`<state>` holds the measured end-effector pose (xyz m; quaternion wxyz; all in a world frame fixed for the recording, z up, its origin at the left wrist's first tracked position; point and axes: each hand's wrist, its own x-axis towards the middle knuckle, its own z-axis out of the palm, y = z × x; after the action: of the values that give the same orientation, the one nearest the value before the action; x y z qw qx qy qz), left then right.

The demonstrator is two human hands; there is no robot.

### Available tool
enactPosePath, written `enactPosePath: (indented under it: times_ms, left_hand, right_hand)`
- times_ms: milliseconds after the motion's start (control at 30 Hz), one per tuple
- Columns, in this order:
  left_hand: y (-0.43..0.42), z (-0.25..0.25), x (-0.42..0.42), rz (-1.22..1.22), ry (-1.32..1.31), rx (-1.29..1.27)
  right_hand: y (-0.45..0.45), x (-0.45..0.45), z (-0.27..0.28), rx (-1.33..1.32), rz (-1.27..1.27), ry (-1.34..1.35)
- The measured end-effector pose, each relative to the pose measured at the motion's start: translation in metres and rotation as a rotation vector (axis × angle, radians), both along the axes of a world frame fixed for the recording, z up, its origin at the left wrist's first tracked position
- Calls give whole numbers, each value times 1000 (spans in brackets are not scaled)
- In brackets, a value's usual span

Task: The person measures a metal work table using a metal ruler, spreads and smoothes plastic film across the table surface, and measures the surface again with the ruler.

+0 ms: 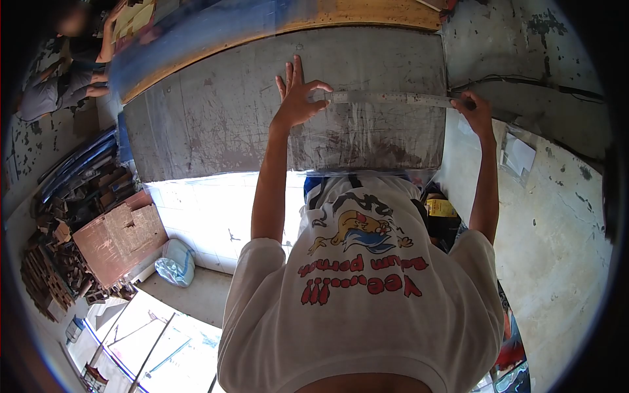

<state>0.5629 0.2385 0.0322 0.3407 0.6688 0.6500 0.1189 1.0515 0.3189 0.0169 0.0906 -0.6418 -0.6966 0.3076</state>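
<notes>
A long, thin ruler [393, 99] stretches sideways above the scratched grey tabletop [216, 111]. My left hand [299, 99] has its thumb and index finger closed about the ruler's left end, while its other fingers spread out over the tabletop. At the opposite end, just past the table's right edge, my right hand [476, 112] pinches the ruler between thumb and fingers. Something small and dark shows by those fingertips; I cannot make out what it is.
A wooden strip [262, 38] borders the table's far side, with blue sheeting [223, 29] behind. Another person [56, 92] is at the upper left. Piled scraps and a reddish-brown board [121, 239] lie left, beside a plastic bag [175, 263]. A worn wall [550, 196] bounds the right.
</notes>
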Motion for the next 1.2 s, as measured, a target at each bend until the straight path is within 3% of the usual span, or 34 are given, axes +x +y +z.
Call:
enactPosePath:
  times_ms: [233,333,700,1000,1200]
  left_hand:
    - [0,-1,0,-5,-3,14]
    - [1,5,1,-26,41,-12]
    - [-1,9,6,-21,144,8]
    - [-6,7,8,13,96,43]
    - [-5,6,7,21,67,20]
  right_hand:
    - [-1,-1,-3,117,23,28]
    - [1,-4,5,7,-15,36]
    - [0,-7,7,95,12,60]
    - [1,-3,3,37,-18,137]
    - [2,-8,17,-2,-14,49]
